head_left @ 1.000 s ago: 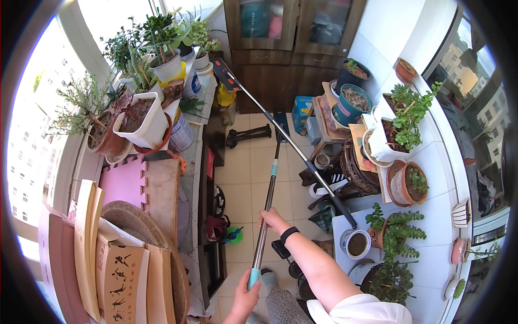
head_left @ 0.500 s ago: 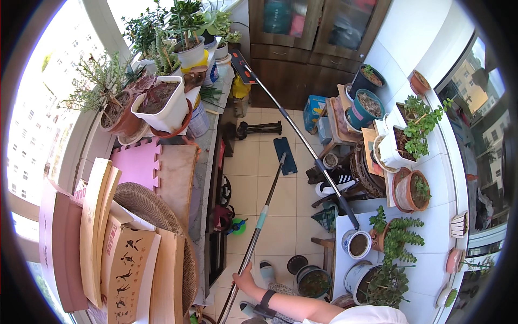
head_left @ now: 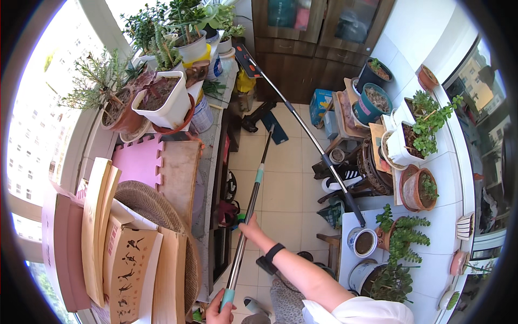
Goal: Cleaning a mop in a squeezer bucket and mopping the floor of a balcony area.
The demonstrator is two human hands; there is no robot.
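A flat mop with a dark blue rectangular head lies against the tiled floor near the cabinet. Its long pole, silver and dark with pale green bands, slants back toward me. My right hand, a black band on its wrist, is wrapped round the middle of the pole. Lower down, my left hand grips the pole by its lower green band; part of that hand is cut off by the frame's lower edge. Touching the mop head's left side is a black folded object, whose kind I cannot make out.
A second long pole with a black and orange head leans across the space. Potted plants and boxes crowd the left counter. More pots stand at the right, near a stool and shoes.
The mop head has moved away from me and slightly left, and the black object beside it has turned. My right hand has moved forward. My left hand has come into view on the pole.
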